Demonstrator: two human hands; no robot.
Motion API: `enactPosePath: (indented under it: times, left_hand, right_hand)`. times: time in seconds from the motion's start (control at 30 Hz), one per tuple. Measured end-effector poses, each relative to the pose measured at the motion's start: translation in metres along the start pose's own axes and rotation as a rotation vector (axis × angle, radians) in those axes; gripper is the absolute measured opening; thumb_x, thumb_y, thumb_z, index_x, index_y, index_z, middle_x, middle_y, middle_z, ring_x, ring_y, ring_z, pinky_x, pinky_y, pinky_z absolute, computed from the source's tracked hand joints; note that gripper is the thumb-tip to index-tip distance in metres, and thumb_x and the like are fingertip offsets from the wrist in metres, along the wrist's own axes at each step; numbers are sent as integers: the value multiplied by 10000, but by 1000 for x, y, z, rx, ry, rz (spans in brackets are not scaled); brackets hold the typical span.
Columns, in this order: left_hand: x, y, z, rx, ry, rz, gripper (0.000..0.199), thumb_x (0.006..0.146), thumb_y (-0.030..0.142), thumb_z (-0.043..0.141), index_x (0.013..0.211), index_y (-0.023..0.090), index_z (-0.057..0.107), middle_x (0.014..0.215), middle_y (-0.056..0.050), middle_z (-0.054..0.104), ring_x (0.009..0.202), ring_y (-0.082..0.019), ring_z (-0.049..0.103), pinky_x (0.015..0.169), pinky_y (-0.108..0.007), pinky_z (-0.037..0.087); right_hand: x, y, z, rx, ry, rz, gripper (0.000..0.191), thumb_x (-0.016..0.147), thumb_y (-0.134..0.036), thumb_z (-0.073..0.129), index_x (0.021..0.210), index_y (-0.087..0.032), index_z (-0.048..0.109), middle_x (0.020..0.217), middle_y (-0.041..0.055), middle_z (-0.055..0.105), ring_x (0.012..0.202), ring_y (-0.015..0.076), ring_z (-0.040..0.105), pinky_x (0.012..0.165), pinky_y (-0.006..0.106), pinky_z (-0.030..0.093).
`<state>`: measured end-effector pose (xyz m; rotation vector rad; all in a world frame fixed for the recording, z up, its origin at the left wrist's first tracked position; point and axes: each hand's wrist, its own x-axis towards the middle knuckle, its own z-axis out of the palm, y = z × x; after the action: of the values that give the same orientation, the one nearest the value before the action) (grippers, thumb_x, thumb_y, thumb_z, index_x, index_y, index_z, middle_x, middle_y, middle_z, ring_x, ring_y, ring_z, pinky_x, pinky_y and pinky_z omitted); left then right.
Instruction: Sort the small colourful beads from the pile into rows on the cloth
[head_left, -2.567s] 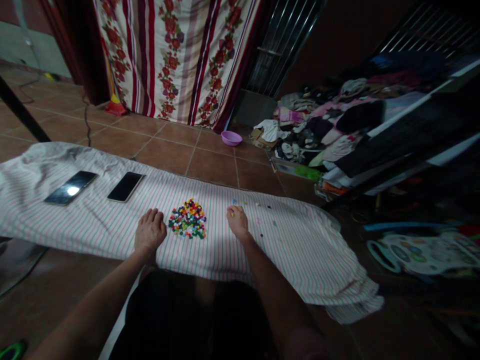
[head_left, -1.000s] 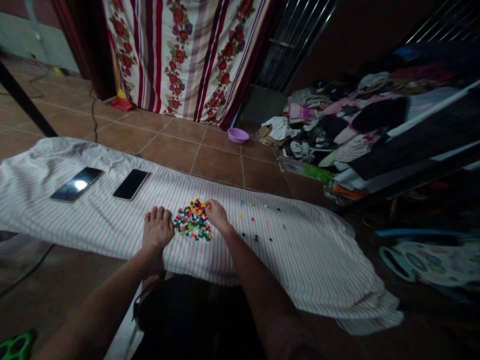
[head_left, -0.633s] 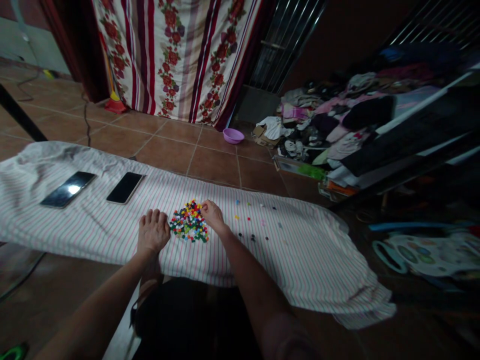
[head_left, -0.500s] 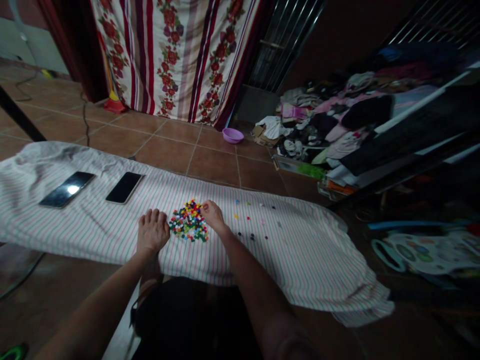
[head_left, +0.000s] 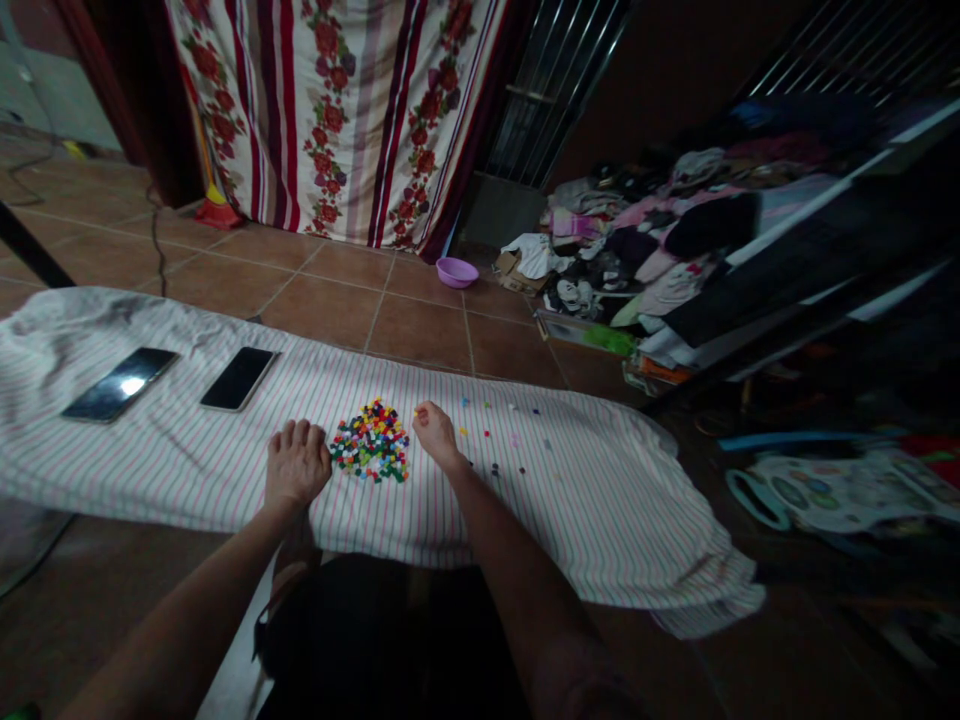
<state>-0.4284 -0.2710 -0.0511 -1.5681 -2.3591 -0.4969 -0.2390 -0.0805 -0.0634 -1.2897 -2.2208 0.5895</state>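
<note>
A pile of small, cube-like beads (head_left: 369,443) in many colours lies on a striped cloth (head_left: 247,480). My left hand (head_left: 296,465) rests palm down at the pile's left edge, its fingers laid flat and holding nothing. To the right of the pile, my right hand (head_left: 437,432) is closed in a pinch, with a tiny yellow bead (head_left: 417,411) at its fingertips. Beyond that hand, several single beads are set apart in loose rows, among them a red bead (head_left: 487,434), a blue bead (head_left: 464,401) and a dark bead (head_left: 523,470).
Two dark phones lie at the left, one phone (head_left: 238,379) nearer the pile and another phone (head_left: 120,385) farther out. On the tiled floor beyond stand a purple basin (head_left: 457,271) and a heap of clothes (head_left: 637,240). A patterned curtain (head_left: 360,120) hangs behind.
My right hand has drawn away from the pile's upper right edge toward the right, with a yellow bead in its pinch. The left hand stays by the pile. The view has shifted slightly.
</note>
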Motion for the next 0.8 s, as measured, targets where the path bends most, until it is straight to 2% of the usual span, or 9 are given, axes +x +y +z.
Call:
enactPosePath:
  times: [0.27,0.43,0.63,0.8]
  left_hand:
    - [0,0,1,27,12,4,247,914,268,380,984,168,595,1104,-145,603,1147,-307,483,948,-462,342]
    - [0,0,1,27,13,6,245,909,260,377,984,173,594,1093,-142,604,1136,-304,489,937,-457,345]
    - [-1,-1,0,33,23,12,248,914,264,365,982,179,588,1087,-133,603,1132,-300,487,929,-450,345]
    - [-1,-1,-1,24,24,8,258,912,263,359,988,178,590,1091,-137,605,1134,-303,482,923,-451,348]
  right_hand:
    - [-7,18,-33,-167,44,82,198,874,-171,504,989,-200,662,976,54,702,860,174,616,780,267,430]
    - [-11,31,-50,-240,85,108,178,871,-169,524,960,-192,676,984,70,693,932,191,602,803,271,417]
    - [-17,46,-55,-284,130,131,226,854,-122,513,978,-211,681,938,57,691,869,178,603,786,265,415]
    - [-22,51,-55,-292,82,170,244,859,-129,513,987,-214,703,951,74,680,915,199,592,799,282,416]
